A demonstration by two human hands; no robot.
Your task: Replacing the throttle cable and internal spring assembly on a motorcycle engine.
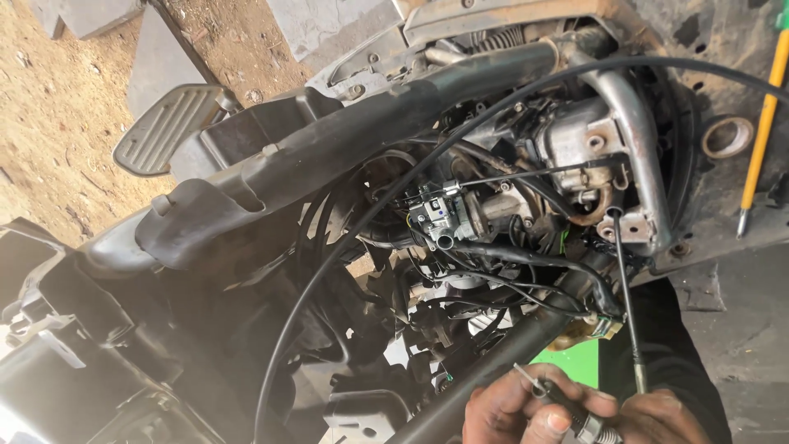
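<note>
Your left hand (514, 411) pinches the metal end fitting (538, 386) of a black cable (460, 136), holding it steady below the exposed scooter engine (567, 140). Your right hand (662, 419) closes around the thin rod (629, 304) just beside it, keeping both ends together for close work.

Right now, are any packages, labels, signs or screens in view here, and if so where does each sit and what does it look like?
None can be made out: no package, label, sign or screen shows.
In view instead are the exposed scooter engine, black cables and a yellow-handled tool at the right edge.
Both hands, left hand and right hand, hold a cable end at the bottom.
</note>
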